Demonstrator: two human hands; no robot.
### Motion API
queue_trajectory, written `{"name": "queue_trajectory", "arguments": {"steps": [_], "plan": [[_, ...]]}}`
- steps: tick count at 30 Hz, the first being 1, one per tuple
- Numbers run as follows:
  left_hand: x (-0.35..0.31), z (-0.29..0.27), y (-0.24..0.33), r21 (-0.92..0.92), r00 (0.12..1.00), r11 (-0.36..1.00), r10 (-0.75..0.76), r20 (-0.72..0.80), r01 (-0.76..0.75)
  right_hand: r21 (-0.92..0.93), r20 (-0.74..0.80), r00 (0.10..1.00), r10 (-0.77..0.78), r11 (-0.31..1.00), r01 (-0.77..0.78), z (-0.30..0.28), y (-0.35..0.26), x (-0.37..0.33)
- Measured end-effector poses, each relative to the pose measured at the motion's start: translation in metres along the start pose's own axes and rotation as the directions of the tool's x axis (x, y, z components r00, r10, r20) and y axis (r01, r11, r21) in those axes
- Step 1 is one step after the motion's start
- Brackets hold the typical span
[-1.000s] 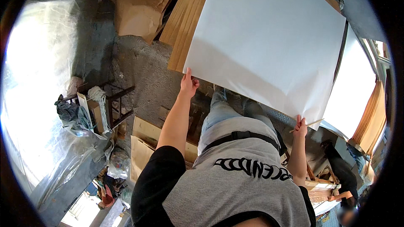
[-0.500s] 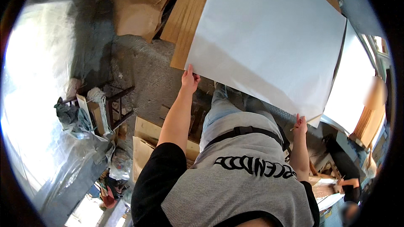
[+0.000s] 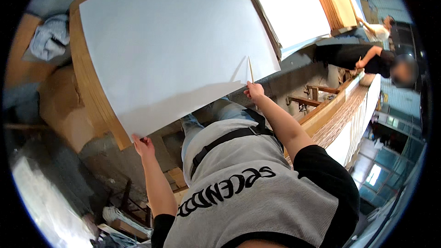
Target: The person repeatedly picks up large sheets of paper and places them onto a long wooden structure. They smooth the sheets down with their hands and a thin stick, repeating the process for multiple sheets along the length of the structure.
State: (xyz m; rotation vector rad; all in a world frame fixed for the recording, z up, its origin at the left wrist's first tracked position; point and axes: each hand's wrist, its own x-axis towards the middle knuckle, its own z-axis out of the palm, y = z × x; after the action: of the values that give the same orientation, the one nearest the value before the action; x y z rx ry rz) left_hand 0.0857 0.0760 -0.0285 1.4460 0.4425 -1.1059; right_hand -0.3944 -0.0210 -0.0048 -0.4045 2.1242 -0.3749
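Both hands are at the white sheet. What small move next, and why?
I'd probably ease the white sheet's near left corner slightly leftward with the left hand: it is already at that corner, and a strip of brown sheets shows along the left side. The right hand holds a thin stick, so the left seems freer.
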Motion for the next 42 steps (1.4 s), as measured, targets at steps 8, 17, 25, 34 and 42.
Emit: {"name": "queue_trajectory", "arguments": {"steps": [8,17,25,34,42], "plan": [[-0.001,-0.004,0.005,-0.006,0.998,0.999,-0.033,-0.046,0.033,0.023,-0.088,0.995,0.05,0.999,-0.048,0.006,-0.011,-0.001],[0.017,-0.013,0.005,0.071,0.997,0.996,-0.056,-0.048,0.059,0.128,0.025,0.997,-0.066,0.99,0.063,0.001,0.005,0.01],[-0.021,0.028,0.001,0.007,0.963,0.964,-0.267,0.025,0.267,0.445,0.339,0.939,-0.055,0.889,-0.108,-0.024,0.002,0.003],[-0.051,0.071,-0.025,0.308,0.98,0.934,-0.197,0.02,0.181,0.443,0.5,0.86,-0.102,0.883,-0.153,-0.036,-0.005,0.024],[-0.129,0.147,0.047,0.486,0.96,0.828,0.236,0.151,-0.28,0.402,0.365,0.856,-0.365,0.892,0.209,-0.054,-0.052,0.003]]}}
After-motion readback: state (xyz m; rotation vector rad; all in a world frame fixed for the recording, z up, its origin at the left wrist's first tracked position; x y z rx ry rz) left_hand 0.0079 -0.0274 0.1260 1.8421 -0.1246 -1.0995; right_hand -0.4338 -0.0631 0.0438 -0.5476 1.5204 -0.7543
